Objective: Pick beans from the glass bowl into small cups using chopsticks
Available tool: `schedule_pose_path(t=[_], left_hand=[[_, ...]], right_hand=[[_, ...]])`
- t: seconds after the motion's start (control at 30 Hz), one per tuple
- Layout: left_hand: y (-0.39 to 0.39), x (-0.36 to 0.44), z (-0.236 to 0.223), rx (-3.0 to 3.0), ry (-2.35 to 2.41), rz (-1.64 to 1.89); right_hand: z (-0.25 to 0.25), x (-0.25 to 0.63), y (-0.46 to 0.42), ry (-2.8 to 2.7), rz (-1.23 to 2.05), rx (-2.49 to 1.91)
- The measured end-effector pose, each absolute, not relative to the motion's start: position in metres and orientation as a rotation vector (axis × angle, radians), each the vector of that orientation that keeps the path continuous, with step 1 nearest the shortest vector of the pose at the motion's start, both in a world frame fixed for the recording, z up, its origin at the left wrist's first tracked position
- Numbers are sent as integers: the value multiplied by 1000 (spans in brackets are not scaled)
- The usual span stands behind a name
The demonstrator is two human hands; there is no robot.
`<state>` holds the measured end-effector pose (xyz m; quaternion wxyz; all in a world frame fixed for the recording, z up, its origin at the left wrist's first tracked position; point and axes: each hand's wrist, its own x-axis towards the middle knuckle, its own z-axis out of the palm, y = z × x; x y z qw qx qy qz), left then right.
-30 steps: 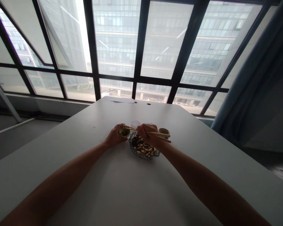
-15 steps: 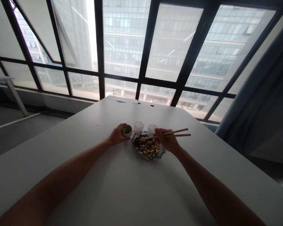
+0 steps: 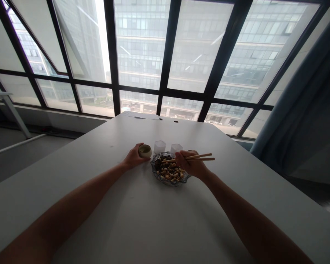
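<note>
My left hand is wrapped round a small pale cup, tilted slightly, at the left edge of a glass bowl. Mixed pieces fill the bowl: light tan nuts in front and dark pieces at the back left. In my right hand is a pair of wooden chopsticks, gripped above the bowl's right side. Their tips point left among the dark pieces; whether they pinch one is too small to tell. Two frosted, translucent cups stand just behind the bowl.
The bowl and cups stand on a long white table. Papers lie at its far end near two dark round spots. Large windows rise beyond, with a blue curtain on the right and another white table at the left.
The view has shifted slightly. My right hand and the chopsticks have moved a little left and down over the bowl. My left hand still holds the small cup, now a bit more upright.
</note>
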<state>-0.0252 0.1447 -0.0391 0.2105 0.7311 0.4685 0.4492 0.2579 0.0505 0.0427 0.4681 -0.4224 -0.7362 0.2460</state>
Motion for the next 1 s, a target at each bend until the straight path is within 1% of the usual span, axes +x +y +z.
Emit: schedule_pose_path(t=[0.07, 0.27, 0.37, 0.57, 0.77, 0.87, 1.0], left_hand=[[144, -25, -38, 2034, 1313, 1234], [147, -25, -41, 2040, 1311, 1243], [149, -26, -43, 2044, 1315, 1242], [150, -26, -44, 2054, 1304, 1254], [151, -27, -45, 2053, 1312, 1217], [152, -28, -48, 2064, 1305, 1239], [150, -26, -44, 2151, 1308, 1317]], right_hand=[[43, 259, 53, -1827, 609, -1018], [47, 269, 66, -1521, 738, -1088], [43, 271, 68, -1575, 773, -1111], [37, 261, 63, -1795, 706, -1091], [39, 259, 58, -1869, 668, -1046], [38, 261, 62, -1772, 709, -1058], [39, 274, 76, -1494, 802, -1083]])
